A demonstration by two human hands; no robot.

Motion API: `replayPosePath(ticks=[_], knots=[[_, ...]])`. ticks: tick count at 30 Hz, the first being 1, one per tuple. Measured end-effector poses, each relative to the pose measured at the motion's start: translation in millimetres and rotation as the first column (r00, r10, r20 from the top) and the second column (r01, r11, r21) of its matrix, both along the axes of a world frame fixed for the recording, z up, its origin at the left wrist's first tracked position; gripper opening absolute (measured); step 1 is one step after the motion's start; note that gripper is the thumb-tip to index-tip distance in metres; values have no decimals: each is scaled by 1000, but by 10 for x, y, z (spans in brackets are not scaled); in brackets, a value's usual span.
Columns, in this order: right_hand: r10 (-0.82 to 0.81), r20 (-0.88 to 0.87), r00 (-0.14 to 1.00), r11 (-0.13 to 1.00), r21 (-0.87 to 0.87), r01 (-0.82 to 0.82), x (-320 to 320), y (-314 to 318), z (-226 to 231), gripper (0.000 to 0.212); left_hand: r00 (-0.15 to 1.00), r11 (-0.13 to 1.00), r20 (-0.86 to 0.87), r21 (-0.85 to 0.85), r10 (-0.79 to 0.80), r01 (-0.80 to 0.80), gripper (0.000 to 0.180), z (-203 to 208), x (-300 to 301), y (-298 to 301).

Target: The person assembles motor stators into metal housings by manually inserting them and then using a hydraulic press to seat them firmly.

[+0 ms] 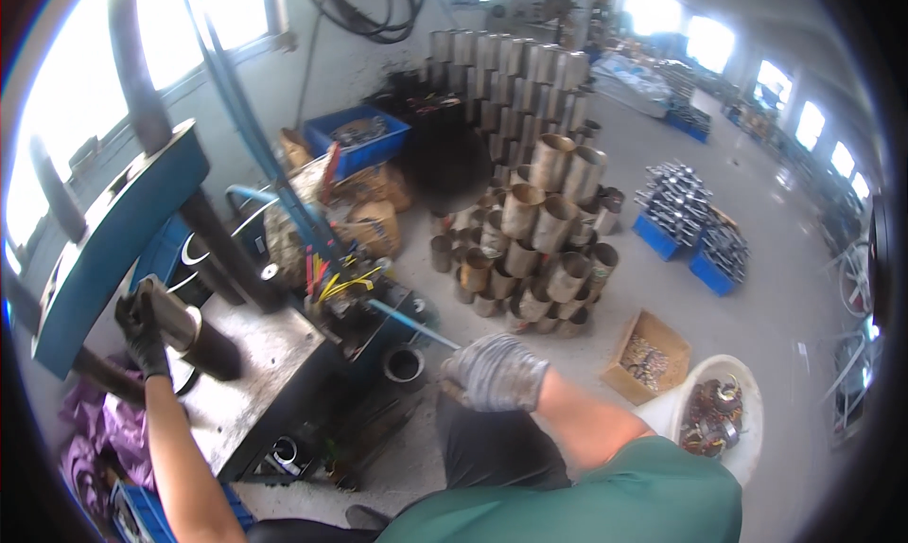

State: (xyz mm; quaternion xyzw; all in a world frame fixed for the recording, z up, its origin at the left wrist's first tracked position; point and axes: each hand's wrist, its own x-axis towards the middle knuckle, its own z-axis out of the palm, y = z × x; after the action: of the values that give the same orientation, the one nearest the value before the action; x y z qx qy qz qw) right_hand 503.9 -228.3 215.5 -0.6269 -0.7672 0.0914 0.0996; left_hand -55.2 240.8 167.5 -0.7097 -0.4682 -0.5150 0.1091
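On the left, my left hand [140,327], in a dark glove, is wrapped against the side of a grey metal cylinder [173,314]. This stands end to end with a darker cylinder [214,354] on the pale worktop [270,344] of a press. The press has a blue crossbeam [123,245] and thick round columns. My right hand [494,373], in a grey knitted glove, is closed in a fist at the end of a blue lever [411,322]. That lever runs out from the machine's side. The fingertips of both hands are partly hidden.
Stacked metal tubes [539,212] fill the floor ahead. A cardboard box [648,359] and a white bucket [757,411] of scrap stand to my right. Blue crates of metal parts [676,202] lie farther off. Yellow-handled tools [345,283] sit beside the press; a blue bin [355,141] is behind.
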Motion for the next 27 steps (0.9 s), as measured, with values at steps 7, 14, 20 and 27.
replayPosePath(ticks=[7, 14, 20, 27], knots=[[24, 56, 998, 984, 176, -34, -43, 271, 457, 22, 51, 413, 767, 287, -640, 864, 38, 111, 255, -172], [140, -92, 986, 477, 879, 14, -278, 1780, 1051, 4, 940, 981, 324, -115, -110, 155, 42, 406, 698, -635], [-133, -28, 991, 642, 759, 108, -248, 2494, 1264, 12, 983, 858, 117, -510, 139, -60, 67, 933, 876, -1111], [-164, -83, 983, 735, 654, 179, -239, 2501, 1304, 16, 993, 847, -97, -520, 73, -113, 36, 988, 819, -1196]])
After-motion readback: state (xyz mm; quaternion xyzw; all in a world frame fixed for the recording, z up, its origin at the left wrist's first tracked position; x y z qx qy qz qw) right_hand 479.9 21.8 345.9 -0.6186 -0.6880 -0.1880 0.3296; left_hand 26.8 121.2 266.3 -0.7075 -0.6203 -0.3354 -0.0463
